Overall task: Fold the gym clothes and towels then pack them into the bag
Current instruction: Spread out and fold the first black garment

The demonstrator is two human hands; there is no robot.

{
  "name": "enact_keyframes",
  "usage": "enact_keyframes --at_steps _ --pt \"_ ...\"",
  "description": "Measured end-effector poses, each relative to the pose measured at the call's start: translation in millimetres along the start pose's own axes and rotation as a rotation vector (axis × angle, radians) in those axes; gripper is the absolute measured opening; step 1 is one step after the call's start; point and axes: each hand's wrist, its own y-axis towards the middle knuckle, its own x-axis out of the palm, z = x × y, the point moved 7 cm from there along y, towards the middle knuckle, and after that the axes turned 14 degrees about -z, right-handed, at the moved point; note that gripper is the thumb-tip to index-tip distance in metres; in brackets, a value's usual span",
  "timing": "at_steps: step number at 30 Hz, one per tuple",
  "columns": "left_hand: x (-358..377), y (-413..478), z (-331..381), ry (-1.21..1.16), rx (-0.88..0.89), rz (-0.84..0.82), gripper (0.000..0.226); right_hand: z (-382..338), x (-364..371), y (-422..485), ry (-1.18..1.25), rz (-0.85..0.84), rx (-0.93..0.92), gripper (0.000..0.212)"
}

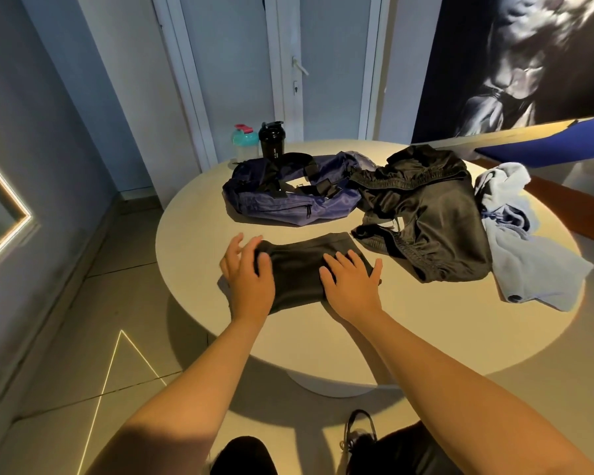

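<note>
Closest in, a dark shoe (pixel 357 433) rests on the tiled floor below the round table's (pixel 408 337) 6 o'clock rim. On the tabletop at about 7 o'clock lies a folded black garment (pixel 299 265). The left hand (pixel 249 275) lies on the garment's left end with relaxed, spread fingers, and the right hand (pixel 352 289) presses flat on its right end with straight fingers; neither hand grips it. Beyond it, toward 11 o'clock, sits a navy gym bag (pixel 288 197) with black straps. Touching the bag's right end, at about 1 o'clock, black shorts (pixel 436 214) lie crumpled, and a pale blue fabric heap (pixel 535 269) lies against them at 3 o'clock. A black shaker bottle (pixel 271 140) and a teal bottle (pixel 245 142) stand side by side behind the bag at the far rim.
</note>
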Motion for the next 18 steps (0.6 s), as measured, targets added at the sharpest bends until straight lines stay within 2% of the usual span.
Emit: enact_keyframes --at_steps 2,3,5,7,11,14,16,18 --pt "13 -13 23 0.209 0.229 -0.134 0.027 3 -5 -4 0.025 0.085 -0.002 0.045" --pt "23 -17 27 0.323 0.289 -0.219 0.031 5 -10 -8 0.038 0.159 -0.001 0.041" --pt "40 -20 22 0.460 0.272 -0.373 0.041 7 -17 -20 0.020 0.288 0.033 0.033" --pt "48 -19 13 0.480 0.187 -0.461 0.050 10 -14 -27 -0.036 0.280 0.074 0.031" --pt "50 -18 3 0.585 0.089 -0.439 0.051 10 -9 -27 0.041 0.186 -0.039 0.038" --pt "40 -21 18 0.659 0.221 -0.309 0.039 5 -7 -29 0.136 0.199 -0.139 0.041" --pt "46 -25 24 0.679 0.325 -0.361 0.036 7 -10 -31 0.150 0.277 -0.119 0.040" --pt "52 -23 20 0.633 0.277 -0.445 0.041 6 -10 -31 0.114 0.280 -0.101 0.037"
